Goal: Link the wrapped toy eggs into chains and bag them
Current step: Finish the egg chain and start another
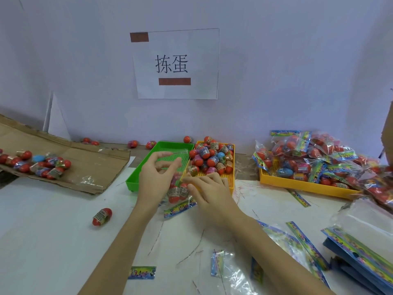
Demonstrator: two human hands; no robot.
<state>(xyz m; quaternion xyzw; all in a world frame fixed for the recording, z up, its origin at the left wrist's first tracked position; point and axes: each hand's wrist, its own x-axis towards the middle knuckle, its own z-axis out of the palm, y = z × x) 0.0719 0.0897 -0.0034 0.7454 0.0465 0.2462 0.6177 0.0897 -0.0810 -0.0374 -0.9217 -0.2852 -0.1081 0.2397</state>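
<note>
The left hand has its grip pinched on the top edge of a clear bag, fingers curled around the film above the green tray. The right hand lies against the bag's right side with fingers bent, its grip apparently on the film (the fingertips are blurred, so I cannot tell how firmly). Inside the bag hang wrapped toy eggs, red with striped bands, just above the desk; whether they are linked is hidden. A colourful header card lies beneath them. A single egg sits apart to the left. Behind the right hand, a yellow tray holds loose eggs. Further right, filled bags heap over another yellow tray. Flat cardboard on the left carries more eggs.
</note>
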